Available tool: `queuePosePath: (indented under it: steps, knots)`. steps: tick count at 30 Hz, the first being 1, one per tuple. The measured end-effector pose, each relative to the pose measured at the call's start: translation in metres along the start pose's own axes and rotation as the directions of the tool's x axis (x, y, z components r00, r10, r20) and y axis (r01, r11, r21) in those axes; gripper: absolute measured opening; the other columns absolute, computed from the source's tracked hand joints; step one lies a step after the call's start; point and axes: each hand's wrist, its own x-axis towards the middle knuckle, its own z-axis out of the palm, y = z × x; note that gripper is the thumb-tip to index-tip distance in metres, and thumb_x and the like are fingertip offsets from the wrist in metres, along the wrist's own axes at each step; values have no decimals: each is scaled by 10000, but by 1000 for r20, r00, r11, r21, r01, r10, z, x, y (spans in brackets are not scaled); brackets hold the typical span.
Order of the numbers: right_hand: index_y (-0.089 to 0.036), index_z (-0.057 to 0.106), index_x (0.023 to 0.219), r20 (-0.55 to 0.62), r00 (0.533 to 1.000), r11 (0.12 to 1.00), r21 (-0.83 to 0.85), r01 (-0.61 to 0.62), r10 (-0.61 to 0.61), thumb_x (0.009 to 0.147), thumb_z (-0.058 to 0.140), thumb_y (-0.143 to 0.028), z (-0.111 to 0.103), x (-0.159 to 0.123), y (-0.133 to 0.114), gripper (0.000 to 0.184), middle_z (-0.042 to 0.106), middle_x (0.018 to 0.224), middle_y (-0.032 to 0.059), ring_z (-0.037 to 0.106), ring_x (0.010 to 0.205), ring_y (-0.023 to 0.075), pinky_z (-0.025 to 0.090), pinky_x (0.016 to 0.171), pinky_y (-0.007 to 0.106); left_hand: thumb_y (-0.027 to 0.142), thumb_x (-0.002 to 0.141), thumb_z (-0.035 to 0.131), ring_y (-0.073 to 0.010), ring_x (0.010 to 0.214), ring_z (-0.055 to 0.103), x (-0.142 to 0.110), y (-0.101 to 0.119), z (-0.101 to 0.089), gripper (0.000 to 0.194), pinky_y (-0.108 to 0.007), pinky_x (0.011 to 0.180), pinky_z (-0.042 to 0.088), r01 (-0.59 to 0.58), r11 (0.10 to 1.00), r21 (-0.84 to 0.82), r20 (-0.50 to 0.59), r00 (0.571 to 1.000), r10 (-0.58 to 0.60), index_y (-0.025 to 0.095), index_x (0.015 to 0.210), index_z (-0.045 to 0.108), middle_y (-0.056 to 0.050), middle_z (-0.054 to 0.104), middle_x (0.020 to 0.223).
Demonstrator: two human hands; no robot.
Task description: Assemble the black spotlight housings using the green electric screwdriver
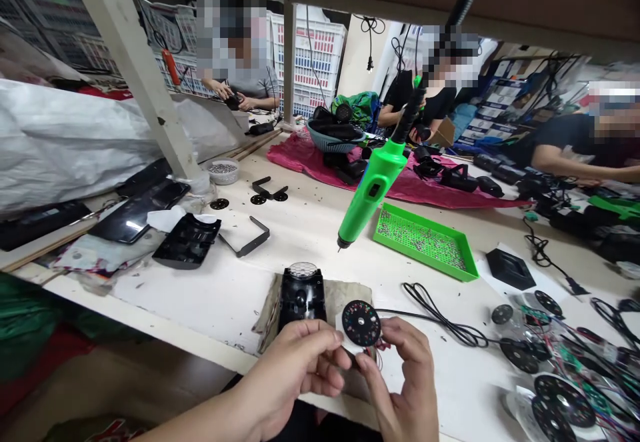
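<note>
Round black board [361, 323] held up beside black housing [301, 303], left hand [299, 362] and right hand [407, 379] fingers pinching its edge; likely a positioning step, next move calling for untangled wires [383, 346].

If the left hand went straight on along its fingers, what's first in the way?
Likely the black disc, right at the left hand's fingertips, then the right hand. Depth is unclear, so any gap to the disc can't be judged.
</note>
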Motion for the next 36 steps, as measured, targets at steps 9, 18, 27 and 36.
queuePosePath:
  steps: [9,18,27,36]
  knots:
    - [-230,471,1169,343,939,1000,-6,15,-12,908,504,-163,-20,12,-2,271,561,1094,96,578,1047,194,514,847,299,121,828,530,-81,383,589,-4,9,-4,239,-172,401,516,420,886,-194,-25,901,-433,83,635,667,-5,643,496]
    - [-258,500,1233,379,919,987,-155,-49,105,921,493,-267,-18,2,-17,312,629,1134,79,636,1021,211,560,811,307,130,840,574,-144,371,633,-11,9,-5,161,-221,372,551,454,726,-517,-20,841,-540,25,765,670,-54,673,477]
    - [-225,467,1254,339,940,987,-162,13,44,905,503,-217,-18,1,-20,351,675,1036,52,664,891,187,477,905,387,129,848,518,-124,339,598,-9,0,-10,217,-222,356,541,481,748,-457,19,847,-532,40,705,653,-23,624,447]
    - [-244,549,914,293,943,985,24,-170,156,891,547,-191,-11,-1,-8,57,640,792,-17,632,738,151,445,982,407,209,873,526,-96,362,580,1,-7,-25,230,-207,407,541,513,776,-368,169,857,-486,90,711,637,4,605,498]
